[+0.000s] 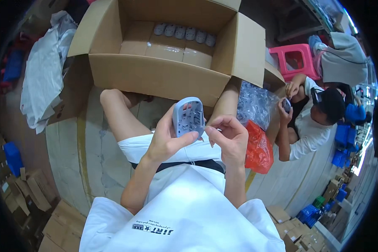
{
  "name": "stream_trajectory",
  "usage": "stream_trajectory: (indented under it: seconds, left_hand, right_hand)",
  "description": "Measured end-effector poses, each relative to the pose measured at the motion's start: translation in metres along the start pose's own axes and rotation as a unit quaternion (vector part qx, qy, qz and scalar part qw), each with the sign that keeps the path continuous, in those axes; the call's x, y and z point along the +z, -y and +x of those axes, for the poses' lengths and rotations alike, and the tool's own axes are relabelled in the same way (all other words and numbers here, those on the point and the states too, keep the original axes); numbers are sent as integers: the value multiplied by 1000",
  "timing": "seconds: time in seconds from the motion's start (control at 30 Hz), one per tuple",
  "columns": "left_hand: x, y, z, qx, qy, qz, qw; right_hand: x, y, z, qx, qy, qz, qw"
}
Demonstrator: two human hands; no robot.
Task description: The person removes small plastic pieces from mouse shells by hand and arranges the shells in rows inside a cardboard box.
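Observation:
My left hand (163, 138) is wrapped round a grey plastic housing shell (189, 116), held upright above my lap. Its hollow inner side, with ribs and posts, faces my right. At the shell's lower right edge, the thumb and index finger of my right hand (230, 136) are pinched together. Whatever lies between those fingertips is too small to make out. Beyond my knees, a row of several similar grey pieces (180, 32) lies along the far side inside the open cardboard box (155, 73).
Beside my right leg lie a clear plastic bag (256, 103) and a red plastic bag (258, 149). A co-worker (311, 122) sits at the right, holding a similar piece. Behind them stands a pink stool (296, 61). White sheeting (46, 71) hangs over cardboard at the left.

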State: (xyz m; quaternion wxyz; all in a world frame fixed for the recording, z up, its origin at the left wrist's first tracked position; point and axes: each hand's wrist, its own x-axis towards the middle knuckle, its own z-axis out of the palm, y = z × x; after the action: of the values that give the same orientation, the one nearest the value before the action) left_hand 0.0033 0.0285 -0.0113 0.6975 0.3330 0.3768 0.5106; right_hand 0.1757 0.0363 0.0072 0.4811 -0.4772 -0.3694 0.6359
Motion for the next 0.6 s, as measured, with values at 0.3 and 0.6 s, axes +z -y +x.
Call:
stream_trajectory:
  seconds: [0.3, 0.6]
  left_hand:
    - [-12, -12, -4, -50, -45, 3, 998]
    - [4, -19, -1, -59, -64, 79, 993]
  right_hand:
    - [19, -3, 3, 2, 2, -10, 1000]
    - [7, 6, -3, -8, 23, -62, 998]
